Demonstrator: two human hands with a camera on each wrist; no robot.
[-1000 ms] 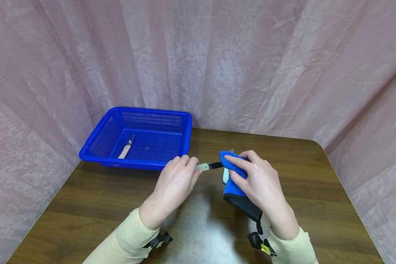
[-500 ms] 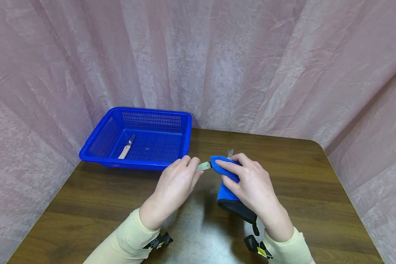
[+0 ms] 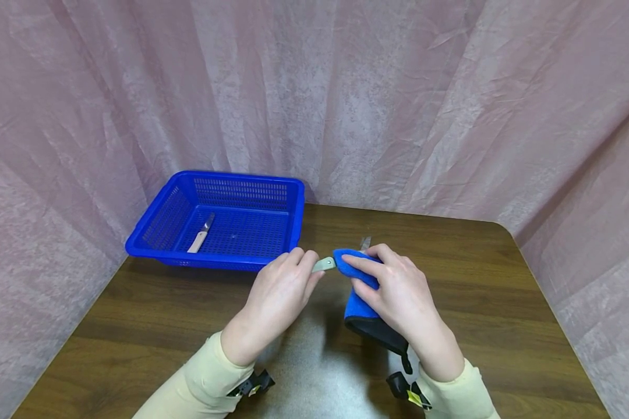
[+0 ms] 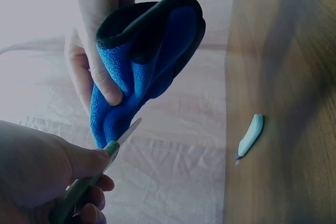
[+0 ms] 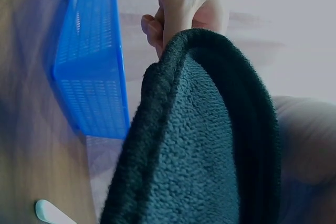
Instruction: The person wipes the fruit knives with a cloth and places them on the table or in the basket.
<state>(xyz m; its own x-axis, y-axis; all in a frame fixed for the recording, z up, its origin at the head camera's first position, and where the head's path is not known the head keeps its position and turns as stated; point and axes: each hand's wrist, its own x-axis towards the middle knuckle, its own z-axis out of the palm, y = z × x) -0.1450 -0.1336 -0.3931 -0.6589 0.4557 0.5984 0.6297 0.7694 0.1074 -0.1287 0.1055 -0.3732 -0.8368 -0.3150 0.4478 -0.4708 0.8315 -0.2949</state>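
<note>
My left hand [image 3: 279, 294] grips the pale green handle of a knife [image 3: 323, 264]. From the right, my right hand [image 3: 398, 294] pinches a folded blue cloth [image 3: 360, 305] with black edging against that knife's blade. The head view hides the blade behind the cloth; in the left wrist view the blade's tip [image 4: 132, 128] shows past the cloth's side. The cloth's lower part hangs loose under the right hand. Behind the cloth lies a second knife [image 3: 366, 241] on the table, its pale handle [image 4: 251, 136] seen in the left wrist view.
To the left at the back stands a blue plastic basket [image 3: 243, 192] with slotted walls. A knife with a pale pinkish handle [image 3: 198, 241] lies inside it. The brown wooden table [image 3: 482, 279] meets pink curtains [image 3: 335, 105] at the back and sides.
The right hand and cloth have moved left along the blade to the green handle, covering the blade in the head view. The left hand has barely moved.
</note>
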